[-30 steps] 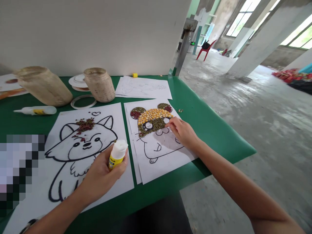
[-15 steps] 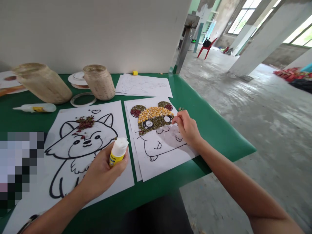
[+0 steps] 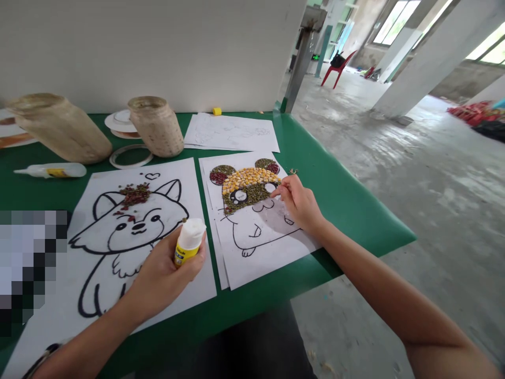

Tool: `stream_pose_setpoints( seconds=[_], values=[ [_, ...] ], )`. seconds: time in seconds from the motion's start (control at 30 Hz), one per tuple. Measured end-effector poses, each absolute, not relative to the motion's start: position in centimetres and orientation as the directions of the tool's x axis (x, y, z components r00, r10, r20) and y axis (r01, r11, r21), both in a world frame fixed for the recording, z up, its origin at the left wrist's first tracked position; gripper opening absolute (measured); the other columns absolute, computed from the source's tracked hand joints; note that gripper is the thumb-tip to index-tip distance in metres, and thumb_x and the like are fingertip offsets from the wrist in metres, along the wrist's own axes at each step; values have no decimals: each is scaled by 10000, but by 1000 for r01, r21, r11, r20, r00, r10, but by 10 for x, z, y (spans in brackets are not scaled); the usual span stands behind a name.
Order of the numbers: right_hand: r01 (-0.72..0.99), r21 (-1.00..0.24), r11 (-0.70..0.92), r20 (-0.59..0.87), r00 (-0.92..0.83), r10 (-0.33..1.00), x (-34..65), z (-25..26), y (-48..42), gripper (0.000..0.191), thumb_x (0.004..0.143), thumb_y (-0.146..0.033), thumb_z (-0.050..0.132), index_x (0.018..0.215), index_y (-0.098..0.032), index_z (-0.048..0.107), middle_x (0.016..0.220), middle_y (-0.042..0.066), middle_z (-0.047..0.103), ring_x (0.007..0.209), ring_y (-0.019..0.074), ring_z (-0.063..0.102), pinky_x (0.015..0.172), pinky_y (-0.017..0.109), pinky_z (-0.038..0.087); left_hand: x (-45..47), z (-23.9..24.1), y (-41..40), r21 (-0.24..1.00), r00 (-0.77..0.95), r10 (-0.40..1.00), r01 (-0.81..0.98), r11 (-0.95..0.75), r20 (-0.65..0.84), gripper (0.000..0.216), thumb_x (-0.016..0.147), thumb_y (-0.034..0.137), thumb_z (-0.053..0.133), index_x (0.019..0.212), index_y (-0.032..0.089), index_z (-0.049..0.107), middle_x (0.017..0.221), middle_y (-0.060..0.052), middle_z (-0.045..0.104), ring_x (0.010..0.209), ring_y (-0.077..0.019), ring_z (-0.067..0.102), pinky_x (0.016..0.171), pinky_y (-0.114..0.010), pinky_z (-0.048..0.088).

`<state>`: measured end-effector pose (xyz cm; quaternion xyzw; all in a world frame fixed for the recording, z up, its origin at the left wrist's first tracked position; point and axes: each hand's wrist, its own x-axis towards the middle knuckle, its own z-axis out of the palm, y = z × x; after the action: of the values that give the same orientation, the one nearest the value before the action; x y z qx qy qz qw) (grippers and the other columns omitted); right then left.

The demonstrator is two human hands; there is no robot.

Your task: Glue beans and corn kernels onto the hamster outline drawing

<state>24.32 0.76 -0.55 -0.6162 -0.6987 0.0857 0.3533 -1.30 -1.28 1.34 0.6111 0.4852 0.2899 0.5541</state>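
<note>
A yellow-and-white glue stick (image 3: 189, 242) is upright in my left hand (image 3: 163, 279), fingers wrapped round it above the fox drawing (image 3: 134, 247). A loose pile of red and green beans (image 3: 135, 195) lies on that fox's forehead. My right hand (image 3: 302, 205) is at the right side of the bear drawing (image 3: 240, 237), its fingertips pinched together beside the right eye. Whatever those fingertips hold is too small or hidden to make out. Yellow corn kernels (image 3: 248, 178) cover the bear's forehead, green beans (image 3: 256, 193) surround its eyes, and red and green beans fill its ears.
Two cloudy jars (image 3: 158, 126), a tape roll (image 3: 130, 157) and a glue bottle (image 3: 53, 170) are at the back left of the green table (image 3: 355, 210). More drawn sheets (image 3: 232, 132) and a yellow cap (image 3: 216, 111) lie behind the bear.
My right hand has shifted slightly left and up, close to the bear's right eye. The left hand keeps its grip on the glue stick. The whole view has shifted a little.
</note>
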Motion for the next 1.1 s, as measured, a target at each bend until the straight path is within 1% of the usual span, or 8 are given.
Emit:
stream_pose_setpoints(
  seconds=[0.2, 0.3, 0.5, 0.6, 0.8, 0.87, 0.97, 1.1],
  values=[
    [805, -551, 220, 370, 0, 929, 243, -7, 9, 97, 846, -254, 326, 752, -237, 311, 728, 17, 677, 643, 127, 611, 591, 260, 406, -14, 12, -12, 954, 396, 896, 286, 90, -203, 115, 621, 279, 530, 608, 203, 445, 476, 70, 399, 400, -71, 330, 389, -207, 274],
    [796, -562, 227, 370, -4, 929, 243, -6, 9, 89, 843, -236, 326, 756, -236, 308, 725, 18, 674, 637, 121, 604, 596, 256, 408, -13, 14, -14, 957, 344, 919, 272, 97, -191, 114, 641, 283, 521, 611, 205, 443, 484, 69, 388, 406, -67, 310, 389, -205, 254],
    [759, -606, 236, 428, 61, 902, 243, -4, 8, 97, 834, -251, 353, 745, -233, 320, 670, 1, 652, 543, 98, 547, 556, 243, 397, -11, 15, -17, 961, 332, 925, 259, 101, -187, 112, 646, 279, 521, 611, 206, 443, 489, 73, 379, 418, -65, 307, 400, -205, 240],
    [767, -593, 244, 442, 57, 895, 243, -5, 10, 105, 820, -268, 401, 729, -222, 378, 660, 7, 635, 529, 95, 518, 536, 241, 387, -11, 15, -17, 961, 336, 924, 260, 97, -184, 118, 650, 283, 522, 612, 205, 441, 485, 78, 373, 416, -61, 302, 392, -198, 230],
    [792, -533, 299, 463, -23, 886, 244, -9, 16, 121, 785, -246, 466, 691, -197, 524, 684, 23, 614, 613, 115, 518, 578, 256, 402, -13, 15, -14, 958, 358, 916, 276, 81, -181, 117, 654, 281, 514, 617, 203, 435, 481, 79, 373, 400, -55, 293, 367, -183, 240],
    [770, -558, 309, 451, -32, 892, 245, -10, 16, 117, 781, -227, 467, 720, -190, 559, 727, 31, 628, 623, 114, 524, 587, 260, 408, -15, 14, -11, 952, 402, 898, 302, 55, -179, 117, 651, 280, 514, 616, 204, 433, 478, 78, 381, 390, -55, 297, 356, -181, 252],
    [705, -653, 277, 402, 13, 915, 247, -10, 16, 130, 781, -194, 450, 799, -191, 579, 729, 19, 622, 617, 105, 529, 591, 260, 413, -18, 11, -6, 945, 453, 877, 326, 6, -162, 112, 646, 276, 511, 610, 204, 433, 479, 72, 396, 385, -60, 326, 352, -186, 278],
    [587, -770, 249, 358, 75, 931, 248, -12, 16, 132, 784, -163, 409, 797, -193, 536, 647, -15, 530, 557, 82, 472, 535, 243, 386, -19, 8, -5, 943, 445, 885, 333, -18, -140, 101, 656, 271, 498, 616, 204, 434, 487, 70, 401, 384, -61, 342, 351, -186, 285]
  ],
)
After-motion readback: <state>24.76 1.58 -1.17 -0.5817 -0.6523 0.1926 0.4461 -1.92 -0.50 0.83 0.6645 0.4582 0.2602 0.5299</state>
